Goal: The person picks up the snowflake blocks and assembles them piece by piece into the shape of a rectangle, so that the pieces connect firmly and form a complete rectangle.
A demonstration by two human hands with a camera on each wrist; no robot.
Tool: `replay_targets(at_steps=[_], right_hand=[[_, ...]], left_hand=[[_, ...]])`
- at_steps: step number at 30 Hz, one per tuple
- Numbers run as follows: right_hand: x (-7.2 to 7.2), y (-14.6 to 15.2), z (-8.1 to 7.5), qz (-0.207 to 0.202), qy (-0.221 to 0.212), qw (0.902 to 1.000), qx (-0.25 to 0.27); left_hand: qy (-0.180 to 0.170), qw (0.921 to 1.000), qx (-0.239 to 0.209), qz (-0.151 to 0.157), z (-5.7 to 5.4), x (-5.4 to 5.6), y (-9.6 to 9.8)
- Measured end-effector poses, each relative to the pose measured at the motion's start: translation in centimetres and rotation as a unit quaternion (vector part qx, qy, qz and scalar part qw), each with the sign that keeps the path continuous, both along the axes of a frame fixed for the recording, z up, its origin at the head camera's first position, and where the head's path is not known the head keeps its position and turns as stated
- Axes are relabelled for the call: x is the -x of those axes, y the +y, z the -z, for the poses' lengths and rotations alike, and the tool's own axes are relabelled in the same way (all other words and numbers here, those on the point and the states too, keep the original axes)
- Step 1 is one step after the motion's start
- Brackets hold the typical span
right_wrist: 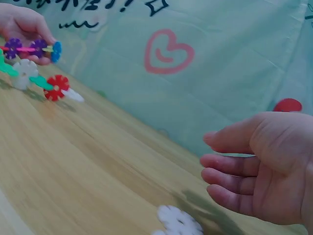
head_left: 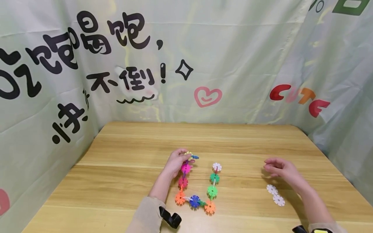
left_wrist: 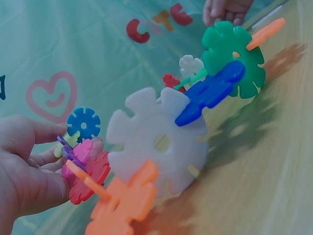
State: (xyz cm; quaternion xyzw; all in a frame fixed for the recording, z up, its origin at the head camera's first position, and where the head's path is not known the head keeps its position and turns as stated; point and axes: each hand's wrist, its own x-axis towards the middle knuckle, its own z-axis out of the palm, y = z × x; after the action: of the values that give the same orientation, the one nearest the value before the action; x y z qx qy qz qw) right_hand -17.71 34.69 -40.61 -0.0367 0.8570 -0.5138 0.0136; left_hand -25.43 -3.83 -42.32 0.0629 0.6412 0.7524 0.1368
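Notched plastic snowflake discs, slotted into one another, form a U-shaped chain on the table. My left hand (head_left: pixel 176 161) pinches its upper left end at a yellow disc (head_left: pixel 188 155), from which a blue disc (left_wrist: pixel 83 125) sticks out. Pink and orange discs run down that side, and a dark blue disc (head_left: pixel 194 201) lies in the bottom row. Green discs (head_left: pixel 212 191) lead up the other side to a white end disc (head_left: pixel 217 167). Fingers slightly bent, my right hand (head_left: pixel 283 171) hovers above the table holding nothing. Nearest to it lie two white discs (head_left: pixel 279 200).
The wooden table (head_left: pixel 140 136) has a printed cloth (head_left: pixel 239 64) hanging behind it and along its sides. A black wrist strap (head_left: pixel 170 218) shows at the left sleeve.
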Motion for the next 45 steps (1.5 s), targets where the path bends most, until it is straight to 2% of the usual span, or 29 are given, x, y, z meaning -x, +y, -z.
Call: replay_targets(at_steps=[5, 9, 12, 15, 19, 22, 26, 37, 42, 45], right_hand=[[-0.5, 1.5, 0.1, -0.058, -0.036, 0.9974, -0.022], [-0.8, 2.4, 0.3, -0.103, -0.077, 0.9902, -0.055], [-0.9, 2.9, 0.5, -0.138, -0.085, 0.985, -0.058], [-1.0, 3.2, 0.7, -0.175, -0.071, 0.9803, -0.056], [-1.1, 3.2, 1.0, -0.205, -0.022, 0.9744, -0.09], [-1.0, 2.9, 1.1, -0.219, 0.005, 0.9691, -0.113], [-0.9, 2.5, 1.0, -0.236, 0.001, 0.9654, -0.112], [-0.8, 1.9, 0.6, -0.239, -0.018, 0.9644, -0.112], [-0.8, 1.8, 0.7, -0.245, -0.005, 0.9625, -0.117], [-0.7, 1.6, 0.8, -0.235, -0.002, 0.9649, -0.117]], left_hand=[[-0.002, 1.0, -0.005, 0.002, -0.1, -0.1, 0.0], [-0.004, 1.0, -0.007, 0.002, 0.1, -0.1, 0.1], [-0.005, 1.0, -0.007, 0.0, 0.1, 0.0, 0.2], [-0.006, 1.0, -0.008, 0.0, 0.1, -0.1, 0.2], [-0.004, 1.0, -0.006, 0.001, 0.0, -0.1, 0.1], [-0.001, 1.0, -0.004, 0.0, 0.1, -0.1, 0.0], [0.003, 1.0, -0.001, 0.0, 0.2, 0.0, -0.1], [-0.001, 1.0, 0.004, 0.0, 0.1, 0.1, -0.1], [0.003, 1.0, 0.006, 0.003, 0.2, 0.1, -0.1], [0.002, 1.0, 0.008, 0.001, 0.3, 0.1, -0.1]])
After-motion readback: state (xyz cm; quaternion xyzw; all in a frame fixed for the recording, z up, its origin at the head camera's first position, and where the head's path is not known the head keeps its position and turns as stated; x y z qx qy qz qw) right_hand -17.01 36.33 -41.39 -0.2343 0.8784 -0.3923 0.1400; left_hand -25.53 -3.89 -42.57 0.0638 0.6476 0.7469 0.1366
